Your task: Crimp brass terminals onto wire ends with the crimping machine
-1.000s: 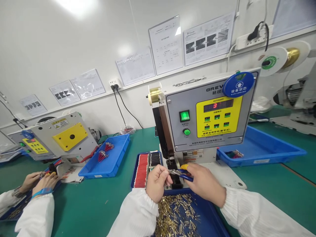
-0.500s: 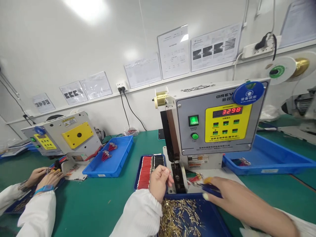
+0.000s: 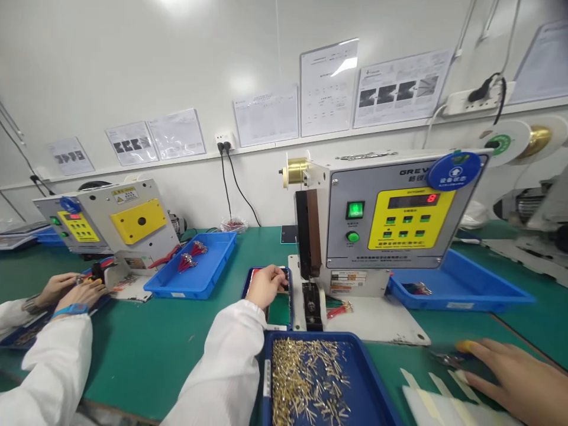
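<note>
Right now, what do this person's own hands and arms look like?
The left hand looks ungloved, with a loose, wrinkled white sleeve gathered at the wrist. The right hand is blurred, so anything worn on its fingertips is unclear; no sleeve shows there.

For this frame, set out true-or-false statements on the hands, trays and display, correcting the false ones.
1. The left hand is over the small divided tray. True.
2. The right hand is at the gold spool. False: the right hand, blurred, is at the pliers.
3. Gold-coloured pieces lie in the nearest blue tray. True.
4. The near machine's display is blank. False: the display shows a red 8.
5. A co-worker's hand has a blue band at the wrist. True.
</note>
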The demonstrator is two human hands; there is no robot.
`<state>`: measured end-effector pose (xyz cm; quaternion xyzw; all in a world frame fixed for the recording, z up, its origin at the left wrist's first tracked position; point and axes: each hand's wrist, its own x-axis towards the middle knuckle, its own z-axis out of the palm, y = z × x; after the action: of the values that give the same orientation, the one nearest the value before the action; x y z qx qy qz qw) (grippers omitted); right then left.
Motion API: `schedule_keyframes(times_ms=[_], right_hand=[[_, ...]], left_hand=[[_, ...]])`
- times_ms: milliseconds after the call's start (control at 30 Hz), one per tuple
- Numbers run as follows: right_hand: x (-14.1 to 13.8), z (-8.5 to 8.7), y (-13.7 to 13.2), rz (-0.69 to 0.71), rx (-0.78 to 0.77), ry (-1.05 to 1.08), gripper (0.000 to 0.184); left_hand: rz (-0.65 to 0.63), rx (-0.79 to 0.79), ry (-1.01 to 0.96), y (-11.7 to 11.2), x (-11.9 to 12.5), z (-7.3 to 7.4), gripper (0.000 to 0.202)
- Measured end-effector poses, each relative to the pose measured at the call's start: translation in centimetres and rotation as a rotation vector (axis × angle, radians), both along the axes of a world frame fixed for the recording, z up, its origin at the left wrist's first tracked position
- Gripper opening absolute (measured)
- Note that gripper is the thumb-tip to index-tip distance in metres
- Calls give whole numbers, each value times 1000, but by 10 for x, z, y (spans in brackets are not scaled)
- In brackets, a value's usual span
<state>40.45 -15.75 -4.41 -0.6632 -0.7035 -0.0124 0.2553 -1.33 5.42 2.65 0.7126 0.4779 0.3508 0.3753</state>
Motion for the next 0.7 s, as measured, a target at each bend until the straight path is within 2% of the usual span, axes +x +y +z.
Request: schedule_keyframes(times_ms=[33,67,133,200,267,333,400,567,700], right_hand=[[-16,15,-1,-20,-132,-14,28],[-35,31,-1,-62,-179,-22,29],[-79,59,0,-48,-227,-49,24],[-124,80,3,84,-269,-70,17],[-163,91,7,249,-333,-121,9],[-192,92,12,393,-377,-227,4],[-210,86,18,475,-377,-322,4],[-226,69,31,452,-375,-414,17],[-228,65,37,454,-409,-451,19]], left_hand=[[-3,22,64,5,-2,0,9],[-1,38,102,9,-4,-1,10],[16,69,155,14,-5,-6,12],[41,102,202,15,-4,-12,13],[61,131,239,11,-2,-16,13],[77,154,268,6,-1,-19,11],[94,171,287,1,0,-20,11],[129,239,334,-7,1,-19,18],[166,283,378,-8,0,-17,21]])
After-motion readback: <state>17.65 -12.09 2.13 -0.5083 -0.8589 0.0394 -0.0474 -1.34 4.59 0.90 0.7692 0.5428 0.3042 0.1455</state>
